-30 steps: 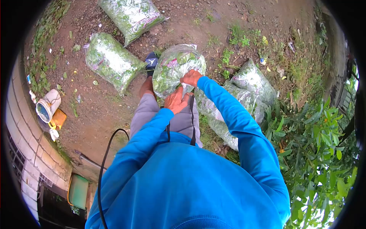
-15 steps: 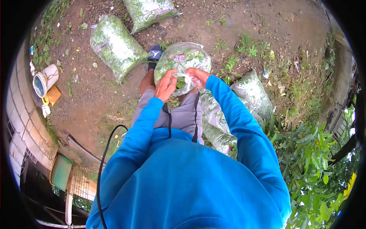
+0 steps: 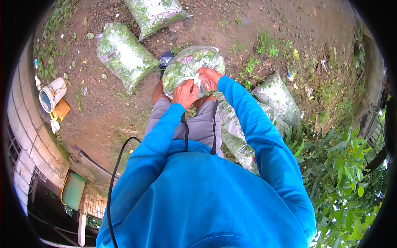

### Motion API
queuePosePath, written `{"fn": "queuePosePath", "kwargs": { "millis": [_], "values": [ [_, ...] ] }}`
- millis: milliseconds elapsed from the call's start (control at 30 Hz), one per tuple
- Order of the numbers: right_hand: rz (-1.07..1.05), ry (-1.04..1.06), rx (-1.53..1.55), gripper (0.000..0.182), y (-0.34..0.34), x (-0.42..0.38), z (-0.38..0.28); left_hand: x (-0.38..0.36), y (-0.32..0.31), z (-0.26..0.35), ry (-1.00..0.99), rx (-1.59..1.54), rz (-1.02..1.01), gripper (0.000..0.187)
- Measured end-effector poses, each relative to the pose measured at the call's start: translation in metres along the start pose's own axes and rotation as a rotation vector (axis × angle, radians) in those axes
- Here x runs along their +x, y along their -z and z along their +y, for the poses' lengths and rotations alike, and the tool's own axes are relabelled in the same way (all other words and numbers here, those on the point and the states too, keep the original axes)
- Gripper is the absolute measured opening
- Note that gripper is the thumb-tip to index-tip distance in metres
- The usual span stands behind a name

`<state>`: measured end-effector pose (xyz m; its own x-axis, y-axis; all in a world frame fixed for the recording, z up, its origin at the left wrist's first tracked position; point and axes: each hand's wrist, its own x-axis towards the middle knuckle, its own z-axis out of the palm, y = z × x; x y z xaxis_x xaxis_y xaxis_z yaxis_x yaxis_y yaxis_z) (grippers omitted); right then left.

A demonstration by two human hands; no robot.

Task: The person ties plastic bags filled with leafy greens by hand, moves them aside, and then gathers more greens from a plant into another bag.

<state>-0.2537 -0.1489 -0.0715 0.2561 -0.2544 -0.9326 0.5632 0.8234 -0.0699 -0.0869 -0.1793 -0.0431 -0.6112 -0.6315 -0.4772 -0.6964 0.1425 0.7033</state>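
Observation:
A clear plastic bag stuffed with green leaves stands between my legs. Its white, twisted neck sits between my two hands. My left hand is closed, fingers bent and pinching the gathered plastic from the near left side. On the other side, my right hand grips the same bunched plastic, with its thumb and fingers at the neck. Clear film bulges below the right fingers.
More leaf-filled bags lie around: one at left, one at the top, others on the right. A white bucket lies by the tiled wall at left. Leafy shrubs grow at lower right.
My left hand has moved down and right, closer to the right hand. The bag's neck looks more tightly bunched, and the view has shifted slightly.

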Motion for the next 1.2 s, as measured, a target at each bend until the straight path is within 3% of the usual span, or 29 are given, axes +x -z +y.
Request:
{"fn": "queuePosePath", "kwargs": {
  "millis": [100,233,300,333,400,500,533,567,600,633,700,767,833,900,967,1033,1100,1133,1167,1200],
  "values": [
    [0.156,-0.027,-0.184,0.028,-0.006,0.002,-0.007,0.013,0.009,-0.002,-0.040,0.004,-0.059,0.021],
    [0.168,0.098,-0.375,0.033,-0.009,-0.005,-0.005,0.030,0.026,-0.006,-0.175,0.158,-0.225,0.021],
    [0.242,0.275,-0.673,0.039,-0.014,-0.013,-0.006,0.036,0.037,-0.006,-0.265,0.167,-0.268,0.021],
    [0.242,0.276,-0.668,0.039,-0.013,-0.009,-0.002,0.037,0.041,-0.007,-0.270,0.172,-0.290,0.022],
    [0.293,0.650,-0.967,0.048,-0.015,-0.001,0.006,0.033,0.044,-0.009,-0.271,0.179,-0.313,0.022],
    [0.256,0.580,-0.714,0.038,-0.017,0.004,0.012,0.008,0.034,-0.013,-0.184,0.085,-0.176,0.024],
    [0.252,0.580,-0.717,0.038,-0.015,0.008,0.011,-0.003,0.022,-0.019,-0.036,-0.115,-0.101,0.025],
    [0.210,0.375,-0.533,0.035,-0.014,0.014,0.008,-0.012,0.014,-0.024,0.110,-0.313,-0.024,0.026],
    [0.167,0.169,-0.346,0.033,-0.012,0.018,0.008,-0.020,0.010,-0.030,0.324,-0.608,-0.121,0.031],
    [0.166,0.165,-0.350,0.033,-0.009,0.015,0.009,-0.019,0.013,-0.027,0.327,-0.610,-0.118,0.031],
    [-0.085,0.137,-0.279,0.027,-0.001,0.008,0.009,-0.013,0.016,-0.022,0.756,-1.209,-0.251,0.036],
    [-0.053,0.061,-0.312,0.024,-0.001,0.004,0.009,-0.008,0.013,-0.021,0.674,-1.368,-0.216,0.038],
    [-0.034,0.112,-0.448,0.031,0.005,-0.001,0.013,0.009,0.008,-0.025,0.784,-1.527,-0.258,0.038],
    [-0.031,0.138,-0.569,0.027,0.015,-0.003,0.017,0.005,0.002,-0.025,0.730,-1.417,-0.287,0.036],
    [-0.126,0.181,-0.284,0.019,0.024,-0.014,0.023,0.001,0.004,-0.014,0.735,-1.177,-0.438,0.032],
    [-0.104,0.250,-0.311,0.019,0.026,-0.019,0.024,-0.001,-0.001,-0.012,0.724,-1.149,-0.443,0.029],
    [-0.063,0.274,-0.570,0.020,0.023,-0.019,0.025,-0.001,-0.017,-0.025,0.548,-0.882,-0.395,0.035],
    [-0.057,0.270,-0.569,0.020,0.021,-0.020,0.026,-0.005,-0.019,-0.023,0.423,-0.772,-0.337,0.032],
    [0.009,0.266,-0.583,0.021,0.019,-0.020,0.028,-0.006,-0.022,-0.024,0.422,-0.774,-0.341,0.032],
    [0.073,0.262,-0.596,0.022,0.015,-0.019,0.029,-0.007,-0.023,-0.025,0.197,-0.601,-0.215,0.030]
  ]
}}
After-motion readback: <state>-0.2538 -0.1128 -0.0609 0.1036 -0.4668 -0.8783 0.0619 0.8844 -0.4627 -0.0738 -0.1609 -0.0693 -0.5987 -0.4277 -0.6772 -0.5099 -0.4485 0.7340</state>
